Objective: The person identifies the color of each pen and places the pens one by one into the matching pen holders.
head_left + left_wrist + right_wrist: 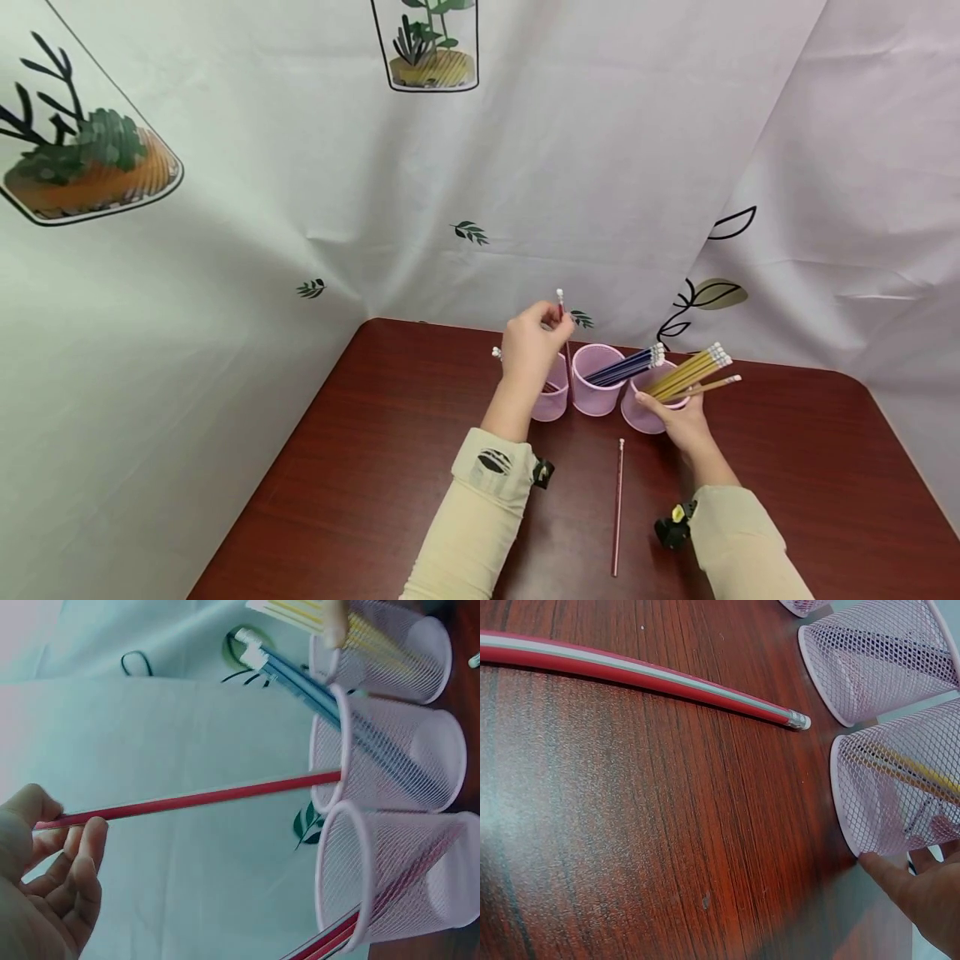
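Note:
My left hand (527, 346) pinches a red pencil (202, 799) near its eraser end, holding it up over the cups. The pencil's lower part reaches the rim of the middle pink mesh cup (597, 402) in the left wrist view; whether its tip is inside I cannot tell. Dark blue pencils (622, 367) lean in that cup. Red pencils (330, 937) lean in the left mesh cup (551, 407), partly hidden by my left hand. My right hand (686, 423) grips the right mesh cup (639, 417), which holds yellow pencils (690, 372).
Another red pencil (618, 508) lies on the brown table (360, 467), in front of the cups, eraser end toward them. A patterned white cloth (600, 167) hangs behind the table. Small black cameras are strapped at both wrists.

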Demonstrator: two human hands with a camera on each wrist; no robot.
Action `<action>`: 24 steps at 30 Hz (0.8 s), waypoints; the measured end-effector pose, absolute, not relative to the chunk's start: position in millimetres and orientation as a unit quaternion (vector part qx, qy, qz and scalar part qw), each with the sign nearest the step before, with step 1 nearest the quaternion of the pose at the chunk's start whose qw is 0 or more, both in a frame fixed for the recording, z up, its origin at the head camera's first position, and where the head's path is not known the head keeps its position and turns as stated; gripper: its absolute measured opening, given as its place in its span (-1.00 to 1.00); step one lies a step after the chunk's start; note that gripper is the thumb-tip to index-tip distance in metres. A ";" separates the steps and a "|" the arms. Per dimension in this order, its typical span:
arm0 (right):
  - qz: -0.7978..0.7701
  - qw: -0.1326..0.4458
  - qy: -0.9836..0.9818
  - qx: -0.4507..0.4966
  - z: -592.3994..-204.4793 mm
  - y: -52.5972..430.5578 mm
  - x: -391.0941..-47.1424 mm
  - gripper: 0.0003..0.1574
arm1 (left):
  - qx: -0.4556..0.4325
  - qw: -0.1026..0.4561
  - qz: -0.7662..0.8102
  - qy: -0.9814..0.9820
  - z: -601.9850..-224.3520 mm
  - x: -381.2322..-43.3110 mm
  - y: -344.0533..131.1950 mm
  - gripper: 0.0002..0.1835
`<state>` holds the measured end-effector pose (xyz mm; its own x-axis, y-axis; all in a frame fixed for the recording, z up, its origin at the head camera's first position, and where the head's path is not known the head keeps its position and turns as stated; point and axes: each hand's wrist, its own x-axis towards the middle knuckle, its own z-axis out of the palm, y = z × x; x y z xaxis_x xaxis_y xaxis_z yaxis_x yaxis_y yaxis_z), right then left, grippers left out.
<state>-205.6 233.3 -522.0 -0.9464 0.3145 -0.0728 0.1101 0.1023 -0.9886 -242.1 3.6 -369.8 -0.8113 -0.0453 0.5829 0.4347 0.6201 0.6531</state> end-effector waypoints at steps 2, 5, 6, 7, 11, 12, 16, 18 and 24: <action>0.664 0.080 -0.729 -0.145 -518.5 231.4 -204.4 0.21 | -0.116 0.314 -0.451 -0.827 -368.1 -246.3 -0.2 -0.92; 0.660 0.074 -0.732 -0.152 -513.1 229.5 -203.5 0.23 | -0.122 0.347 -0.493 -0.788 -370.0 -251.9 -5.7 -0.94; 0.660 0.074 -0.731 -0.153 -512.9 229.8 -203.7 0.23 | -0.121 0.355 -0.501 -0.780 -372.3 -253.5 -7.5 -0.94; 0.661 0.073 -0.730 -0.157 -512.8 229.8 -204.1 0.22 | -0.119 0.362 -0.507 -0.773 -375.1 -254.8 -9.2 -0.94; 0.656 0.068 -0.734 -0.163 -514.2 229.9 -204.8 0.21 | -0.101 0.364 -0.533 -0.757 -392.5 -256.1 -14.7 -0.95; 0.655 0.067 -0.735 -0.164 -514.4 229.6 -204.8 0.20 | -0.093 0.361 -0.539 -0.755 -397.9 -255.3 -15.7 -0.95; 0.659 0.067 -0.732 -0.162 -515.1 229.2 -204.9 0.20 | -0.077 0.354 -0.541 -0.759 -420.7 -251.5 -17.4 -0.94; 0.658 0.066 -0.732 -0.163 -514.0 228.8 -204.4 0.20 | -0.080 0.357 -0.529 -0.765 -430.8 -249.2 -16.8 -0.94; 0.654 0.059 -0.735 -0.169 -511.1 229.6 -205.4 0.19 | -0.080 0.359 -0.493 -0.788 -454.0 -242.7 -14.2 -0.92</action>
<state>-205.4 229.6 -511.1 -0.9360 0.3254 -0.1339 0.1712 0.0887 -0.9812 -242.7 -14.2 -454.0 -0.7293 -0.2279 0.6451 0.4807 0.5004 0.7201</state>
